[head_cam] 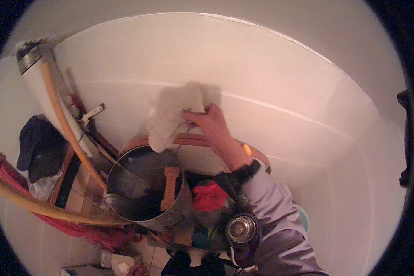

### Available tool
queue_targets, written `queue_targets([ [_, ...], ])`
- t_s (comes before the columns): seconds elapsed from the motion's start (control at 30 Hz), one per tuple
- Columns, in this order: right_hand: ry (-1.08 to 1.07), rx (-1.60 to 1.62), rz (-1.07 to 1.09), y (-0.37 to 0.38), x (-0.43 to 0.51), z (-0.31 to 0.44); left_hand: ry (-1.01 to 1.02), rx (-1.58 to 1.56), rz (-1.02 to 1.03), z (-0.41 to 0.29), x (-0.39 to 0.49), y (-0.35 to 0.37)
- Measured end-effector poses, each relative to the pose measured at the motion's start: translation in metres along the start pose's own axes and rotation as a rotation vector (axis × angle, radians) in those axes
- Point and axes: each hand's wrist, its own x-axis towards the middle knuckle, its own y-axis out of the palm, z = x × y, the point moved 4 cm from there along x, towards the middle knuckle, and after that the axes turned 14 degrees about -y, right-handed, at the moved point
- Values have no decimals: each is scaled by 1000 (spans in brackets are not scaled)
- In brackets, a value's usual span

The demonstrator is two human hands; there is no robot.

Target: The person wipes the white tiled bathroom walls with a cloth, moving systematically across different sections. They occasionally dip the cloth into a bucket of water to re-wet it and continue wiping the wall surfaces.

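My right hand (212,126), in a pale sleeve with a dark cuff, pinches a crumpled whitish cloth (170,115) against or just in front of the pale tiled wall (279,89). The cloth is blurred and hangs above the rim of a large round metal bucket (115,207). An orange-brown flat piece (170,188) shows at the bucket's right inner side. At the bottom edge, what seems to be my left hand (137,270) is partly in view beside a small white object (123,265); whether it holds that is unclear.
A white pipe (43,89), an orange hose (60,112) and a yellow curved tube (51,211) cross the left side. Dark cloth (39,148) and pink-red fabric (76,231) lie there too. Right of the bucket are red cloth (210,196) and a device with a round metal top (241,229).
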Motion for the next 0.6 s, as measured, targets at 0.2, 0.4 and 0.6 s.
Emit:
queue_targets([
  [0.2,92,-187,-526,-232,-107,-13,-87,155,47,-7,30,63],
  [0.4,45,-507,-926,-446,-208,-73,-91,248,39,-3,28,99],
  [0.6,277,-500,-965,-523,-233,-171,-90,124,47,-6,9,123],
])
